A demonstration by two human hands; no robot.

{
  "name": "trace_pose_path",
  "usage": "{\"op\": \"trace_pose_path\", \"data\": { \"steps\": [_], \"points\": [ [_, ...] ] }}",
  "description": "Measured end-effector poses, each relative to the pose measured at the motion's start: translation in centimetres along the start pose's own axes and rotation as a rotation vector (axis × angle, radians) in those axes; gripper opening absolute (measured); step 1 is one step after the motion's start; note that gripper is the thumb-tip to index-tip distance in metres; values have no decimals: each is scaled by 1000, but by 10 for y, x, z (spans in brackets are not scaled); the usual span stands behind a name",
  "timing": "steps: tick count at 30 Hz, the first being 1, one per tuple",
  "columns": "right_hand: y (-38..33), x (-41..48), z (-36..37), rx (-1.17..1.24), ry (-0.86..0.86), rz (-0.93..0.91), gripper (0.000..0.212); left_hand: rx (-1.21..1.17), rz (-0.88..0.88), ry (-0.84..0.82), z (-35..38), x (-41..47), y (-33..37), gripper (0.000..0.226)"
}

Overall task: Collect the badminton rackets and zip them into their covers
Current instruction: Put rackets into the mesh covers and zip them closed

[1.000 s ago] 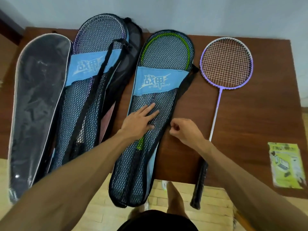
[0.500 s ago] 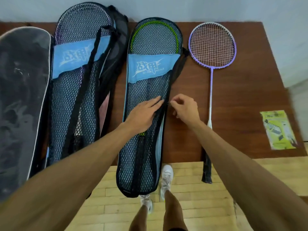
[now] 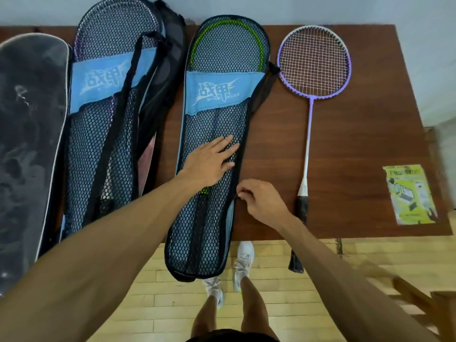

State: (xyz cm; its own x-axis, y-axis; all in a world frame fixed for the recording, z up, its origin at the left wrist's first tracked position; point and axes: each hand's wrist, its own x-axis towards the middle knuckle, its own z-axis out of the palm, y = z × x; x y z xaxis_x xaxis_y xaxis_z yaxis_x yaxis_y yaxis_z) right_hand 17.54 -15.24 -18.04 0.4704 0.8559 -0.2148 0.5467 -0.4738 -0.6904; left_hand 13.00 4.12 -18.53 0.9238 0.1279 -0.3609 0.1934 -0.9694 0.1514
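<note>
A black mesh cover with a blue band (image 3: 217, 95) lies in the middle of the brown table (image 3: 345, 149), with a green racket (image 3: 256, 43) inside it. My left hand (image 3: 209, 161) presses flat on the mesh over the racket's shaft. My right hand (image 3: 259, 201) pinches the zipper pull at the cover's right edge, near the table's front. A purple and white racket (image 3: 313, 62) lies bare on the table to the right. A second mesh cover (image 3: 108, 99) holding a purple racket lies to the left.
A black cover with a white rim (image 3: 27, 144) lies at the far left. A yellow-green leaflet (image 3: 409, 193) sits near the table's right front corner. The covers and the bare racket's black handle (image 3: 297, 257) overhang the front edge above the wooden floor.
My right hand has slid along the cover's right edge toward the table's front, pinching the zipper pull. My left hand stays flat on the mesh. The camera view has shifted.
</note>
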Motion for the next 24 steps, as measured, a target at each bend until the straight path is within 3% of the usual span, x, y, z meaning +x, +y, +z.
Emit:
{"op": "trace_pose_path", "data": {
  "steps": [5,10,16,20,24],
  "points": [
    [0,-7,-9,15,-4,63,10,-79,-24,-17,-7,-5,8,53],
    [-8,-19,-4,72,117,241,8,-202,-12,208,-8,-79,32,45],
    [-27,-31,0,48,213,312,8,-85,65,1,38,-138,36,65],
    [-35,-49,5,-83,219,241,9,14,102,-4,39,-128,37,69],
    [-36,-59,11,-153,216,248,11,50,124,56,37,-132,47,59]
  ]
}}
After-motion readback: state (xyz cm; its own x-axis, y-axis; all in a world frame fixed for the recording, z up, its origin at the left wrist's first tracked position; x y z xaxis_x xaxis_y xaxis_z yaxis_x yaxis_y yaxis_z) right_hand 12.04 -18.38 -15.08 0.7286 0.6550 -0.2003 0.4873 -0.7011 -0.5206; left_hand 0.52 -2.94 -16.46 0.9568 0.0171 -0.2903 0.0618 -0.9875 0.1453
